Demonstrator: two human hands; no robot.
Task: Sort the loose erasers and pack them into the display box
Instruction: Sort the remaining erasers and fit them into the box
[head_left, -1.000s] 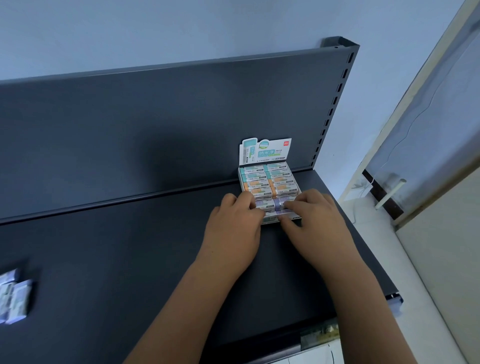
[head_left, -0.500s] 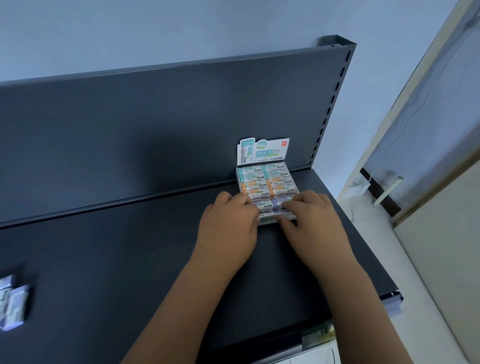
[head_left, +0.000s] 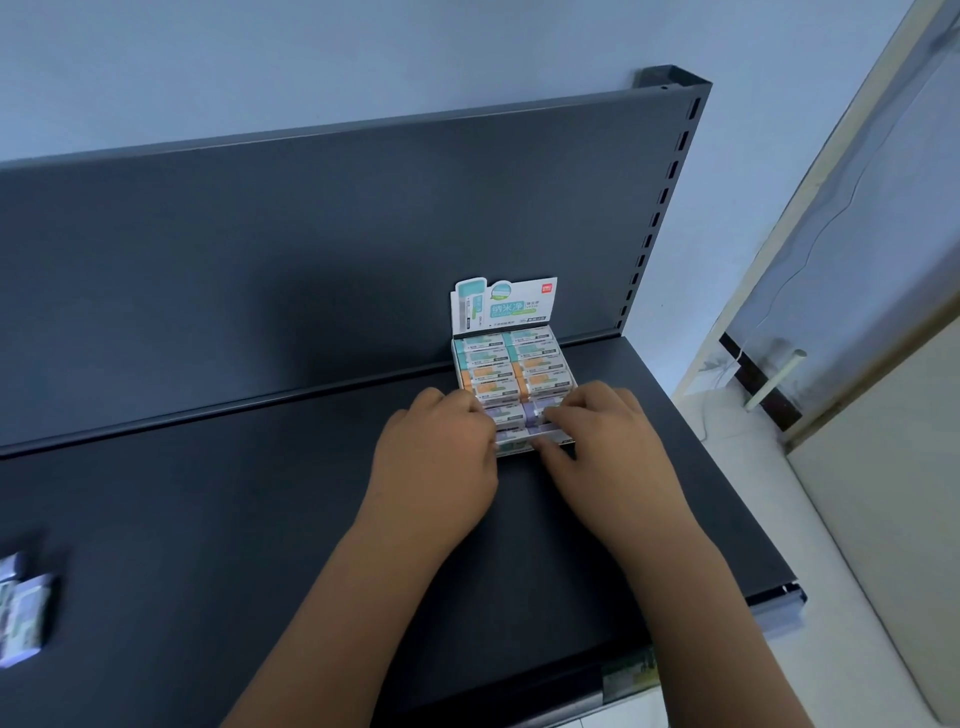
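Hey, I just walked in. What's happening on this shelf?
A person is packing erasers into a display box that stands on a dark shelf, close to its back panel. The packed erasers sit in teal, orange and purple rows, and the box looks nearly full. The left grip and right grip, both bare hands, have their fingertips at the front rows. Whether they pinch or just press is unclear. A few loose erasers lie at the shelf's far left.

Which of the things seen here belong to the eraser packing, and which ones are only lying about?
For the job: display box, packed erasers, loose erasers at far left, left hand and right hand at the box's near row.
Only lying about: label on the shelf front, white tube on the floor.
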